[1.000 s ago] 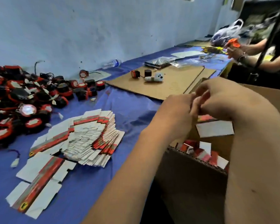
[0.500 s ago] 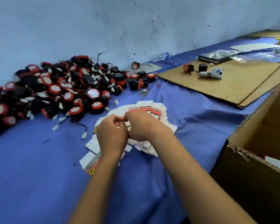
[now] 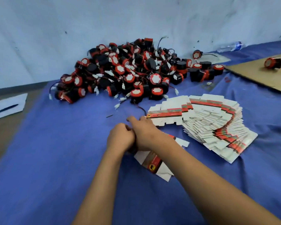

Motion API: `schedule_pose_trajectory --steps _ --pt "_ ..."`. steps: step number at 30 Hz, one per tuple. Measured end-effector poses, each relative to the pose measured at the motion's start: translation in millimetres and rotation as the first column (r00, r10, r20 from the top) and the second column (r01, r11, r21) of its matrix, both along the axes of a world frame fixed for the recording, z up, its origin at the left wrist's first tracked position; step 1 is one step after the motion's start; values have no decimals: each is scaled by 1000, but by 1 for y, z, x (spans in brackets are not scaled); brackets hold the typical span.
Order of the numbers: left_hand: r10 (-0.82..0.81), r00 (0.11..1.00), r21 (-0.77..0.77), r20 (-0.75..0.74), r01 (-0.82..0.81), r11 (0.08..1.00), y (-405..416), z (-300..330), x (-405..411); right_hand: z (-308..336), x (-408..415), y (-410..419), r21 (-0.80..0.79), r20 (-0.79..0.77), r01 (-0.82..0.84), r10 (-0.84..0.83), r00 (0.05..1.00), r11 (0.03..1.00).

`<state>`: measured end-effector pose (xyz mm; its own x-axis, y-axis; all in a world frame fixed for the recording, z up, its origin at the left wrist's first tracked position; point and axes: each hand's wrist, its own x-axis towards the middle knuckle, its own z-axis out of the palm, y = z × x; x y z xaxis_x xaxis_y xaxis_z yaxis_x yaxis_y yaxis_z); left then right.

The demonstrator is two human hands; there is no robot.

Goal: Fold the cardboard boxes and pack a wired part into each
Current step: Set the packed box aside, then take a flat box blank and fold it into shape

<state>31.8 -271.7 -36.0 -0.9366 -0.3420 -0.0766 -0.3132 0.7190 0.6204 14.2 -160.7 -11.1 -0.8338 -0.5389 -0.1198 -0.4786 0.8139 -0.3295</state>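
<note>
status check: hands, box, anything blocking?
Left hand and right hand together over a flat box; grip hidden. Parts pile beyond. Nothing blocking.

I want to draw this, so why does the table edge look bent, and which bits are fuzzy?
Head view: the wide lens bends the wall and blue cloth lines near the edges; the hands and parts pile are slightly smeared; the bottle at the far right is blurriest; light is soft and even, without glare.
</note>
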Motion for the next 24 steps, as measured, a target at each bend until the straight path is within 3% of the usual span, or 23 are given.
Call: schedule_pose_trajectory --steps 2,5,6,10,13,16,18,20,22,24 --pt "3 1000 -53 9 -2 999 0 -1 -3 -3 -3 4 -4 -21 21 -21 1000 1000" --pt "-31 999 -116 -22 28 993 14 -2 -13 -4 -9 23 -59 -270 182 -191 944 982" --pt "-64 998 -148 -4 63 987 20 -2 -19 -3 -11 30 -77 -282 231 -244 928 970" --pt "-164 975 -230 148 195 953 41 -3 -39 -2 -20 50 15 -84 273 -271 959 962" --pt "-173 970 -218 170 208 953 45 -4 -46 -5 -20 56 -54 -30 214 -216 976 975" --pt "-150 982 -89 113 160 983 28 2 -42 -3 -27 67 -83 14 258 -258 966 962" --pt "-112 993 30 47 110 993 5 5 -38 0 -33 72 101 -51 310 -307 951 945" --pt "-30 999 267 -27 36 963 -21 7 -30 3 -34 70 198 -140 368 -346 928 908" --pt "129 986 445 -104 -70 893 -44 4 -21 6 -29 59 64 -235 395 -370 899 917" --pt "285 943 474 -172 -174 863 -63 -1 -13 6 -22 37 -133 -191 179 -203 960 975"
